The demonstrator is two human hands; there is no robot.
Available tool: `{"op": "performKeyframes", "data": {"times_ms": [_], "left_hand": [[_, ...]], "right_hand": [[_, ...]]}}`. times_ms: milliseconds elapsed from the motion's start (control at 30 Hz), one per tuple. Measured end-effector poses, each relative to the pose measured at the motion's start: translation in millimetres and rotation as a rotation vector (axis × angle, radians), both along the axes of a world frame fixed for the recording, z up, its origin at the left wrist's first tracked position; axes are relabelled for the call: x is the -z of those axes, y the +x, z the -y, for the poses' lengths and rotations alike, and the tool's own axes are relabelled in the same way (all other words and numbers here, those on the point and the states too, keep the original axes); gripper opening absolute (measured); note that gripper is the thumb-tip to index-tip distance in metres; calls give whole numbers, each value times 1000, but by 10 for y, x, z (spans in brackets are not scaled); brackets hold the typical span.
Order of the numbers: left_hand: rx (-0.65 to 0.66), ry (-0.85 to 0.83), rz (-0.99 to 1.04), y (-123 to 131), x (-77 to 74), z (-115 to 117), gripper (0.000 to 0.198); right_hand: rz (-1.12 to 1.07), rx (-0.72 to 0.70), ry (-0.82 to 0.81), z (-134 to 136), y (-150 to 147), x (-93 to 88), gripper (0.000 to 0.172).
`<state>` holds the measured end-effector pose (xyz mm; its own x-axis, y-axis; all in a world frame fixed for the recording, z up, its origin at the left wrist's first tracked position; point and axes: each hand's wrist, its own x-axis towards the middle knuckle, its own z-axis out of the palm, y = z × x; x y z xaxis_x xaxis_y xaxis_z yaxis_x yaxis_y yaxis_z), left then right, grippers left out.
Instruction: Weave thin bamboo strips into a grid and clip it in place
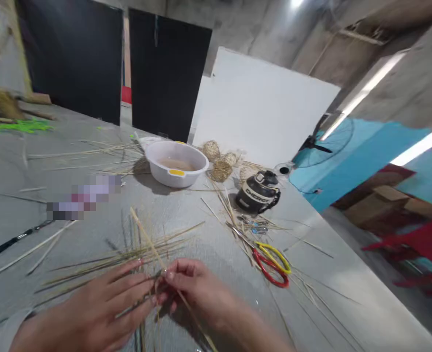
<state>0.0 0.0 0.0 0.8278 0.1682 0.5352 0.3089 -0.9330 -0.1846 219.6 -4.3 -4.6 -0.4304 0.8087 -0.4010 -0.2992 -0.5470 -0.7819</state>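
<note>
Straw strips point(146, 252) lay on a grey table point(216, 249) in a concrete room, left hand point(98, 310) pressing them open-palmed, right hand point(197, 288) pinching one, beside one basin point(175, 164) and one jug point(258, 191).

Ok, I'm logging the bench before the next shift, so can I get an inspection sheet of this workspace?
Surface: grey table, scattered with loose stalks.
Job's things: reed strips laid crossed under the hands.
Clutter: white basin, woven balls, black jug, scissors.
Hands: left hand flat on the strips; right hand pinching one.
Cables: nothing seen.
Surroundings: fan, white board, red chairs.
</note>
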Motion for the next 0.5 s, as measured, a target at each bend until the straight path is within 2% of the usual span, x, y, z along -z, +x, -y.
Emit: {"op": "performKeyframes", "data": {"times_ms": [100, 200, 300, 367, 400, 500], "left_hand": [[41, -129, -17, 39, -71, -77, 44], [-18, -430, 85, 84, -94, -170, 38], [-221, -883, 315, 189, -108, -309, 27], [-334, -1213, 464, 306, -137, -416, 31], [-352, -1334, 530, 374, -156, -465, 36], [-325, -1492, 654, 570, -200, -569, 40]], "right_hand": [[193, 126, 174, -6, 87, -72, 30], [359, 170, 270, -59, 184, -186, 27], [347, 152, 262, -133, 254, -265, 25], [300, 133, 261, -165, 270, -267, 24], [283, 126, 261, -172, 270, -256, 23], [266, 106, 239, -165, 253, -214, 20]]}}
